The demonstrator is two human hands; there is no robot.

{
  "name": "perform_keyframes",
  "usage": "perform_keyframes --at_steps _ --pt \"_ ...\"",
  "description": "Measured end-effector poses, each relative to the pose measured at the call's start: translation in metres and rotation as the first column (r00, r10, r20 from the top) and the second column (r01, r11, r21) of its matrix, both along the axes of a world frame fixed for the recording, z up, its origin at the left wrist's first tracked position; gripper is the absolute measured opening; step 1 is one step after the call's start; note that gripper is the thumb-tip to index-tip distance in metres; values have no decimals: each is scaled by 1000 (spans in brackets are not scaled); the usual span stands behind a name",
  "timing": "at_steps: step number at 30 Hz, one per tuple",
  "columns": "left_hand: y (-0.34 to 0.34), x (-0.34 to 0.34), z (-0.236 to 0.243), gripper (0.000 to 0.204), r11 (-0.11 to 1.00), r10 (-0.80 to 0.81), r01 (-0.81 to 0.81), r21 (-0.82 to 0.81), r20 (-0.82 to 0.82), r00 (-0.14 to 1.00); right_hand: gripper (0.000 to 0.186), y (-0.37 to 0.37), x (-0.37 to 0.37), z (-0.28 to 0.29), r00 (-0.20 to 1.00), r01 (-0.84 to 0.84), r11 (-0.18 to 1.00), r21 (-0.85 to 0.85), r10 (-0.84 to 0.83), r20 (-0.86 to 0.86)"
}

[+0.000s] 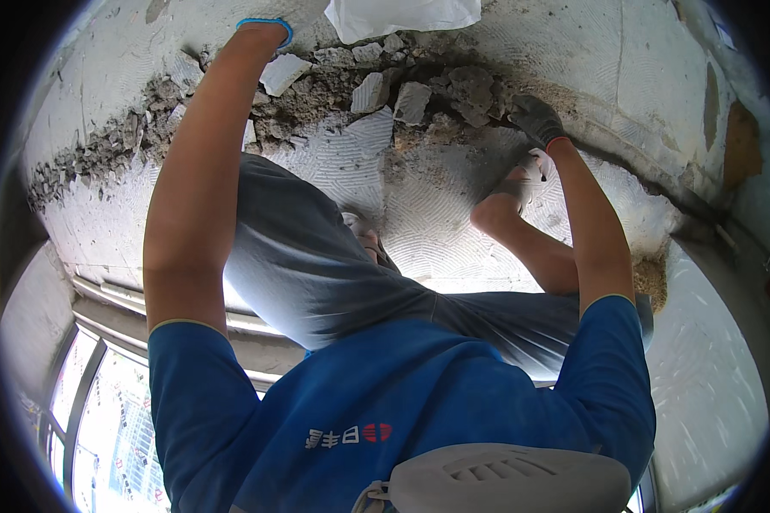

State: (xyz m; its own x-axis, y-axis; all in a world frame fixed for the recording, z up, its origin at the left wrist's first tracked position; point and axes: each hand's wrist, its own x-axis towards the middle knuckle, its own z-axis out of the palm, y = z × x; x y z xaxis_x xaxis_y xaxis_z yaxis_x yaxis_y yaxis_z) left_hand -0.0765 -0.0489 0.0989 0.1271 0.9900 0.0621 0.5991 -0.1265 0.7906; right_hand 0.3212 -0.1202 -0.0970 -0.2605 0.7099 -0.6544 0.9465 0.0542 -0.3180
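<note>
My right hand, in a dark grey glove with an orange cuff, is at the right end of a strip of broken rubble. Its fingers look curled, and what they hold, if anything, I cannot make out. Beside them lies a rough dark lump of mortar. My left arm stretches to the far side of the rubble. Of my left hand only the blue glove cuff shows clearly; the fingers are hidden. Near that wrist lies a pale flat concrete chunk.
A white sack or sheet lies at the far edge. More broken chunks sit along the trench in the scored concrete floor. My sandalled foot is close below my right hand. Windows stand at lower left.
</note>
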Motion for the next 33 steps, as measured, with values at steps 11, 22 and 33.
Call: perform_keyframes --at_steps 11,22,33 --pt "-7 -2 9 22 999 -14 13 31 24 1000 28 80 -79 99 984 -99 995 7 99 -145" --pt "11 -30 -35 20 985 162 -165 -56 -42 986 32 61 -50 99 998 41 999 -1 -41 -41" --pt "2 -49 -60 18 958 265 -250 140 -96 959 23 -2 97 4 889 -121 992 37 91 449"
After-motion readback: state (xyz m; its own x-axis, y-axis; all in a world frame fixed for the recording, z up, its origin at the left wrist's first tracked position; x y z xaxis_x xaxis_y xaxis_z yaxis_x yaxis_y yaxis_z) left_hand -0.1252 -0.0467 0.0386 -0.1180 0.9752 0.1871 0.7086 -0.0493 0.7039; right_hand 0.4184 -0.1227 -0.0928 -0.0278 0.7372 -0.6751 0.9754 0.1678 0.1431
